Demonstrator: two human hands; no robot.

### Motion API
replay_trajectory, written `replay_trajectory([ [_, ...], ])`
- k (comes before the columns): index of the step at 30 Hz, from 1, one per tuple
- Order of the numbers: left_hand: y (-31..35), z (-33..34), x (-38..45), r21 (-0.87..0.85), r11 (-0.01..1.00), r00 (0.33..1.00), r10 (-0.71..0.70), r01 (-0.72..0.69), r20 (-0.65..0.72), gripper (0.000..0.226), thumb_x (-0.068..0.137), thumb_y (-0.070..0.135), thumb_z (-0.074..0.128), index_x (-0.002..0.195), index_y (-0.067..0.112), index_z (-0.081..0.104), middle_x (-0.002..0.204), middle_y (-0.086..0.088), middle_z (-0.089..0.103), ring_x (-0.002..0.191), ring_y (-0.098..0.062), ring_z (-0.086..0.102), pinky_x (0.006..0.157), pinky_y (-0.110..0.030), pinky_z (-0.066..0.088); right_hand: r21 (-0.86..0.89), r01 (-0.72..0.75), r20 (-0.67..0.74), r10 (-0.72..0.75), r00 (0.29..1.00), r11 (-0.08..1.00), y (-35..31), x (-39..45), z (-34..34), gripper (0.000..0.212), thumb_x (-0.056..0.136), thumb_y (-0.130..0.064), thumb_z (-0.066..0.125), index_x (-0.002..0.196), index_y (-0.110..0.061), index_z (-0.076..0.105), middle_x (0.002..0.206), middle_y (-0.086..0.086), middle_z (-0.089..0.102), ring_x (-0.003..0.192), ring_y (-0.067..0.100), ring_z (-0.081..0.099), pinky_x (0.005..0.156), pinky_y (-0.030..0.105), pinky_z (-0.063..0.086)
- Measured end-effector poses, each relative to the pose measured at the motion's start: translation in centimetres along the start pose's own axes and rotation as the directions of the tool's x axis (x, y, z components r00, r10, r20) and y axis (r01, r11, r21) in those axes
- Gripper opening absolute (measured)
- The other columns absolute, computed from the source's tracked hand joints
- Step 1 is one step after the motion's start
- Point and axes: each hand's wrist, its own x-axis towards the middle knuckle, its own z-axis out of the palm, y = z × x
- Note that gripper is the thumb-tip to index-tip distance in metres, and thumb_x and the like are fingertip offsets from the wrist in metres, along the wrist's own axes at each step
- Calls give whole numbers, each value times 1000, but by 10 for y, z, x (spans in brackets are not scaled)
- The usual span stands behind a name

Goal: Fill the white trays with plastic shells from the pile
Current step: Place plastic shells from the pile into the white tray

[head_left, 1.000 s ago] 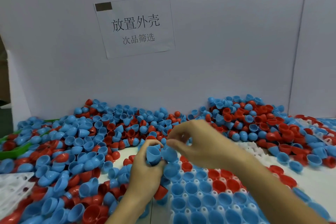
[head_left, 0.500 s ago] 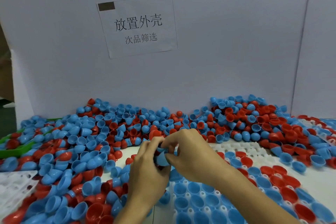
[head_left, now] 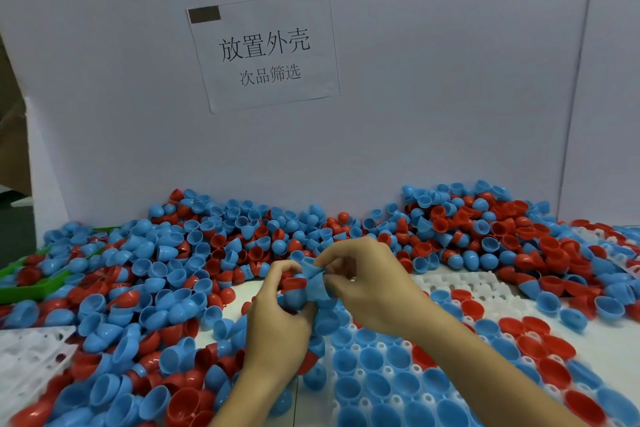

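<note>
Shells in blue and red lie heaped in a pile [head_left: 145, 291] to the left of my fingers and beyond them, against the white board with its paper sign [head_left: 265, 50]. My left hand [head_left: 277, 319] curls round a nested stack of shells [head_left: 294, 288], red rim showing, while my right hand [head_left: 367, 284] pinches a blue shell [head_left: 313, 279] at the stack's top between thumb and fingertips. Below and right of my fingers the white tray [head_left: 460, 282] holds blue and red shells in its wells, its far rows bare.
</note>
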Motion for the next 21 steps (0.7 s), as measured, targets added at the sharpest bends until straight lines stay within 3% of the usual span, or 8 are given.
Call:
replay_trajectory([
  [4, -8, -3, 5, -94, 989, 990, -119, 111, -77, 27, 87, -2, 68, 95, 23, 63, 81, 2, 68, 74, -16, 63, 61, -23, 52, 135, -49, 12, 47, 999, 990, -1, 2, -9, 16, 94, -7, 63, 102, -15, 74, 74, -3, 72, 69, 9, 69, 66, 21, 57],
  [7, -12, -5, 8, -171, 965, 972, -215, 196, -98, 37, 88, -5, 64, 88, 32, 63, 91, -9, 68, 81, -25, 64, 64, -32, 54, 228, -101, 35, 96, 995, 968, -4, 3, -21, 12, 95, -13, 65, 99, -21, 74, 75, -3, 75, 64, 6, 66, 64, 20, 54],
  [9, -13, -6, 9, -191, 957, 964, -240, 217, -110, 44, 86, -8, 63, 84, 36, 64, 95, -12, 68, 85, -31, 66, 65, -36, 55, 292, -144, 35, 140, 990, 945, -4, 3, -33, 9, 95, -19, 66, 101, -24, 72, 78, -4, 76, 63, 15, 65, 63, 20, 53],
  [15, -12, -6, 9, -187, 955, 960, -254, 230, -114, 46, 86, -10, 62, 85, 36, 64, 97, -11, 69, 90, -36, 68, 68, -43, 59, 393, -147, -188, 236, 953, 908, 15, 3, -93, 10, 91, -20, 71, 98, -26, 70, 83, -10, 77, 76, 6, 72, 66, 15, 56],
  [17, -12, -6, 9, -187, 954, 961, -256, 233, -108, 45, 86, -10, 63, 86, 35, 64, 97, -11, 69, 89, -35, 67, 65, -40, 56, 339, -160, -276, 260, 925, 927, 30, 0, -115, 9, 90, -17, 71, 94, -25, 72, 78, -9, 77, 73, 5, 72, 59, 12, 54],
  [21, -12, -6, 10, -183, 953, 958, -264, 241, -113, 41, 86, -11, 62, 91, 29, 64, 96, -8, 69, 84, -30, 68, 57, -33, 54, 65, -280, -359, 284, 889, 958, 67, -6, -149, 14, 89, -14, 72, 96, -26, 73, 75, -14, 72, 67, 0, 70, 57, 11, 50],
])
